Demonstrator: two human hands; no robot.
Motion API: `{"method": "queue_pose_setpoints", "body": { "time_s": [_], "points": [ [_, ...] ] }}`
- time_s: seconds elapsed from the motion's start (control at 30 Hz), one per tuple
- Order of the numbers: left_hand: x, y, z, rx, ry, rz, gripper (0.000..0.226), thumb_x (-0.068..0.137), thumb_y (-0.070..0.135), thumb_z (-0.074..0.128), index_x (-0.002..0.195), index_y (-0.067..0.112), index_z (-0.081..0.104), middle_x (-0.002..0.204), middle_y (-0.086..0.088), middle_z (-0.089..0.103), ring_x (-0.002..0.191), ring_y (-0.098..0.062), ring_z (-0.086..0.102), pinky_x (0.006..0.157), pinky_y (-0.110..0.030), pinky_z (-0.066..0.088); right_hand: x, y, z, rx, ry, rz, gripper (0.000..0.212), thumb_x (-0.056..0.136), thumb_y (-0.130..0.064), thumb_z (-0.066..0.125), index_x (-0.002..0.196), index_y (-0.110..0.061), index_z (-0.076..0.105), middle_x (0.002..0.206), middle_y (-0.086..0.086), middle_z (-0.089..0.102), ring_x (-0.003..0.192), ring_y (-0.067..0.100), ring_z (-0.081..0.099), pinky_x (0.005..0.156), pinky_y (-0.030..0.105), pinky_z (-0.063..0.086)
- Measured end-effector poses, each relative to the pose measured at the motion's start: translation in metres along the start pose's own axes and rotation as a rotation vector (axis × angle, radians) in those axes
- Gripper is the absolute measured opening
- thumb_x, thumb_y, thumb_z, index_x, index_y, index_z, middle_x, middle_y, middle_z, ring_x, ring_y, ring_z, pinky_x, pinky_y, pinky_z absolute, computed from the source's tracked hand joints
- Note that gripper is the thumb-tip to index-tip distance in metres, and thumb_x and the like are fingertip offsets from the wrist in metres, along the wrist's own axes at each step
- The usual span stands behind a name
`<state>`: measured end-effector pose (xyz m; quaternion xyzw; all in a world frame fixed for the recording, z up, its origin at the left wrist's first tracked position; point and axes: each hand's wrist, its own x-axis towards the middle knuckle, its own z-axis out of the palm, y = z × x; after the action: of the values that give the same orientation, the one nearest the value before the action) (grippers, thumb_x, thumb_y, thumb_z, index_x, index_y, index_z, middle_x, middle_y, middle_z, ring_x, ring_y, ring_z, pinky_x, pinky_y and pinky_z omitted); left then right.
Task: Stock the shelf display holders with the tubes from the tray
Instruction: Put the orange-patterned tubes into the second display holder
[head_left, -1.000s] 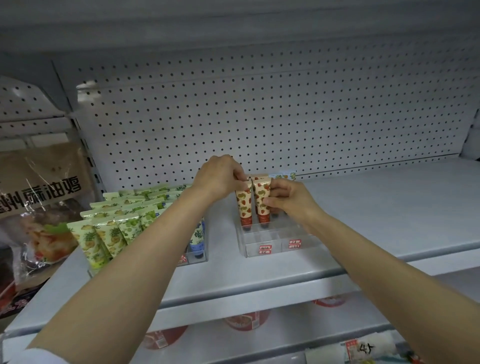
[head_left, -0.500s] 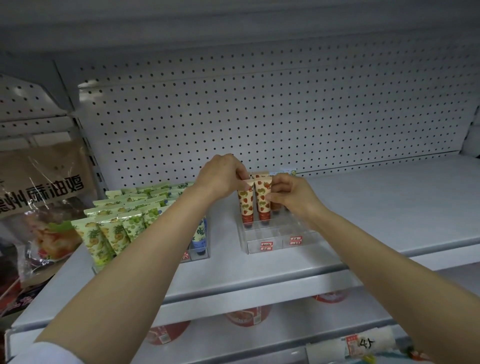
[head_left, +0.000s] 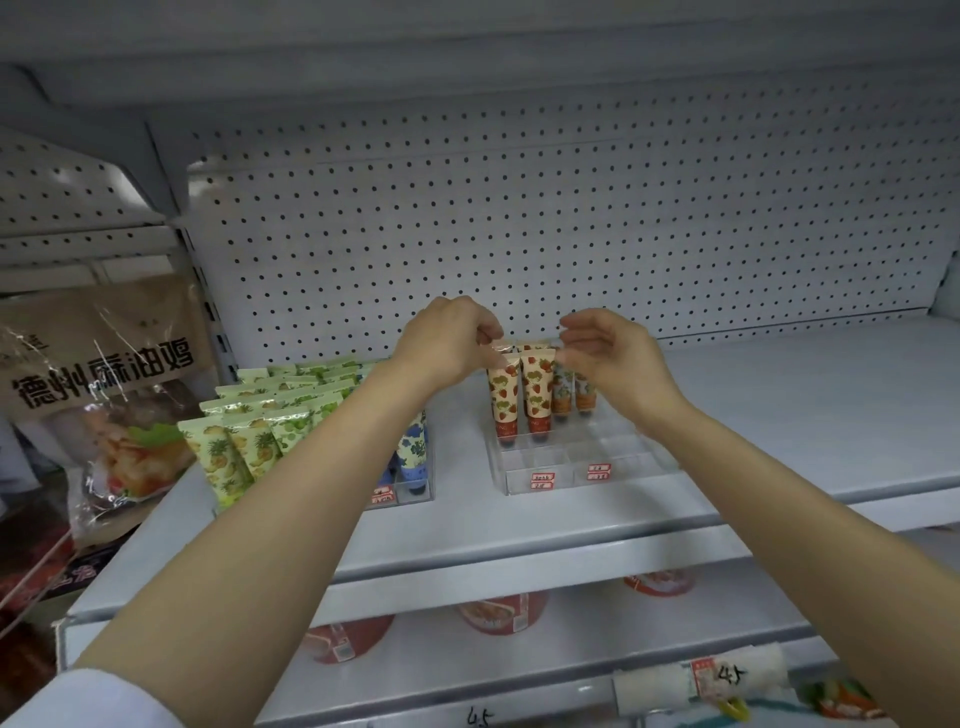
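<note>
I see both hands raised over the clear display holder (head_left: 582, 467) at mid-shelf. My left hand (head_left: 447, 343) is curled, its thumb and forefinger pinched at the crimped top edge of the left strawberry tube (head_left: 503, 395); I cannot tell whether it grips that tube or one behind it. My right hand (head_left: 613, 353) is loosely curled with thumb and forefinger nearly meeting just beside the top of the right strawberry tube (head_left: 538, 392); it appears to hold nothing.

Clearances: the shelf (head_left: 779, 415) to the right of the holder is bare up to the pegboard back wall (head_left: 571, 218). The front two rows of the holder are unfilled. A gap separates this holder from the left holder (head_left: 410, 493).

Counts: two strawberry tubes stand upright in front, cap down; more tops show behind them, number unclear. Two orange-printed tubes (head_left: 571, 389) stand to their right, partly hidden by the right hand. The left holder carries many green pineapple tubes (head_left: 228, 452) and at least one blue-printed tube (head_left: 413, 452). The tray is not visible.
</note>
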<state>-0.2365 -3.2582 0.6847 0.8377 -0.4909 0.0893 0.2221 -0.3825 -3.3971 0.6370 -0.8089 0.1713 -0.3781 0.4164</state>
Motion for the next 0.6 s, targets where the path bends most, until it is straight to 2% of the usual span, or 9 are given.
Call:
{"method": "queue_pose_setpoints", "body": {
  "time_s": [0.2,0.33,0.5,0.6],
  "points": [
    [-0.053,-0.006,-0.027,0.131,0.044,0.025,0.074,0.080,0.049,0.073,0.144,0.024,0.045,0.147,0.002,0.048,0.136,-0.022,0.043,0.112,-0.041,0.034,-0.024,-0.034,-0.006,-0.341,0.045,-0.204,0.050,0.086,-0.027,0.069,0.132,-0.016,0.054,0.130,-0.001,0.059,0.119,0.012,0.053,0.103,0.031,0.041],
    [-0.117,-0.024,-0.050,0.164,0.132,0.023,0.077,0.081,0.046,0.073,0.147,0.021,0.042,0.149,0.000,0.046,0.135,-0.020,0.044,0.111,-0.037,0.033,-0.051,-0.052,0.002,-0.408,0.052,-0.305,0.055,0.087,-0.029,0.067,0.135,-0.013,0.050,0.134,0.004,0.056,0.124,0.018,0.051,0.104,0.031,0.037],
    [-0.210,-0.067,-0.074,0.305,0.190,0.015,0.073,0.086,0.047,0.067,0.147,0.014,0.041,0.148,-0.007,0.047,0.134,-0.026,0.045,0.113,-0.041,0.034,-0.096,-0.067,0.040,-0.411,0.011,-0.365,0.054,0.089,-0.037,0.060,0.136,-0.013,0.047,0.136,0.008,0.053,0.127,0.020,0.047,0.107,0.028,0.035],
    [-0.266,-0.100,-0.079,0.362,0.201,0.025,0.071,0.088,0.047,0.063,0.146,0.012,0.042,0.146,-0.009,0.048,0.131,-0.028,0.048,0.110,-0.042,0.037,-0.130,-0.078,0.080,-0.407,-0.040,-0.432,0.053,0.090,-0.047,0.054,0.133,-0.016,0.049,0.135,0.007,0.054,0.126,0.022,0.048,0.106,0.037,0.038]
  ]
}}
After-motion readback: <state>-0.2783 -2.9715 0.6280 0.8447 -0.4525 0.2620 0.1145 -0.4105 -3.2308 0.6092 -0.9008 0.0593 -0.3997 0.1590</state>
